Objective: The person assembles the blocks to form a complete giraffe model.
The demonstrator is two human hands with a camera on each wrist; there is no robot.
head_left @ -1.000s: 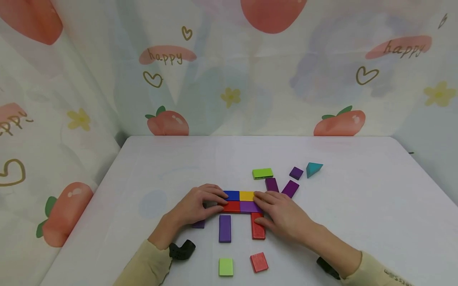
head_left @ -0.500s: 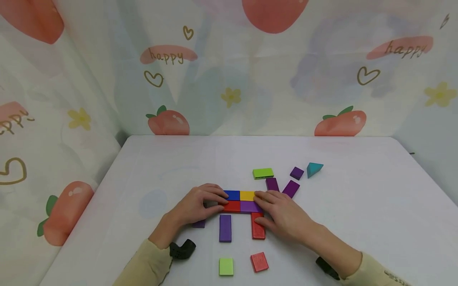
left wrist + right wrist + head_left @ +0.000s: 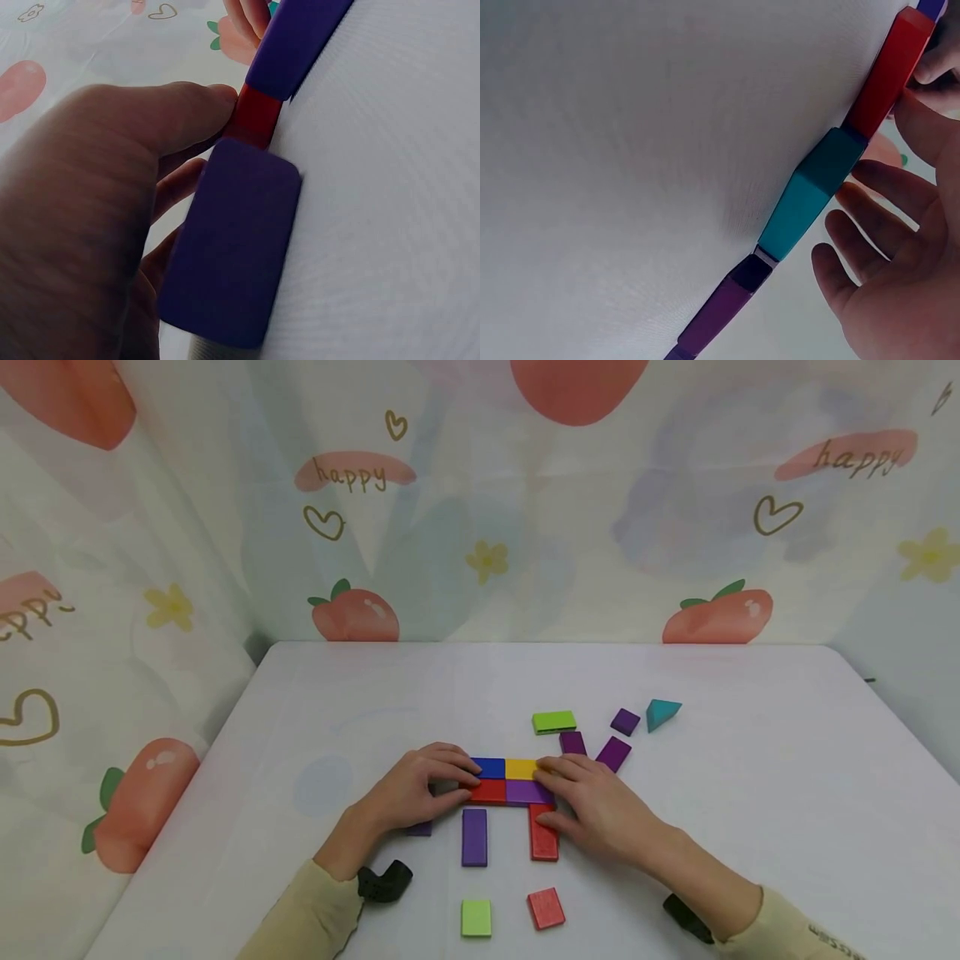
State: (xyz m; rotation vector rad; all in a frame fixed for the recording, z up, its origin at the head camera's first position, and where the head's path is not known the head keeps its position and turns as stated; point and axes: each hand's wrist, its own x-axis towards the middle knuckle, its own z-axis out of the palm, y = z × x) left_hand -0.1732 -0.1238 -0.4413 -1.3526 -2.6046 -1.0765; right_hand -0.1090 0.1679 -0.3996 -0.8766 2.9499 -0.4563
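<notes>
A blue block (image 3: 491,768), a yellow block (image 3: 520,769), a red block (image 3: 489,792) and a purple block (image 3: 528,792) lie against each other in two rows. My left hand (image 3: 422,787) is at their left end, its fingertips at the blue block and thumb at the red one. At the right end rests my right hand (image 3: 603,806), fingertips at the yellow and purple blocks, thumb at an upright-lying red block (image 3: 543,835). The left wrist view shows the thumb (image 3: 191,112) straight. Loosely spread fingers (image 3: 870,225) stand beside a teal block (image 3: 802,199) in the right wrist view.
Below the rows lie a long purple block (image 3: 474,837), a green block (image 3: 476,918) and a red block (image 3: 546,908). Behind are a green block (image 3: 554,722), several dark purple blocks (image 3: 626,722) and a teal block (image 3: 662,714). A printed cloth hangs behind the white table (image 3: 337,681).
</notes>
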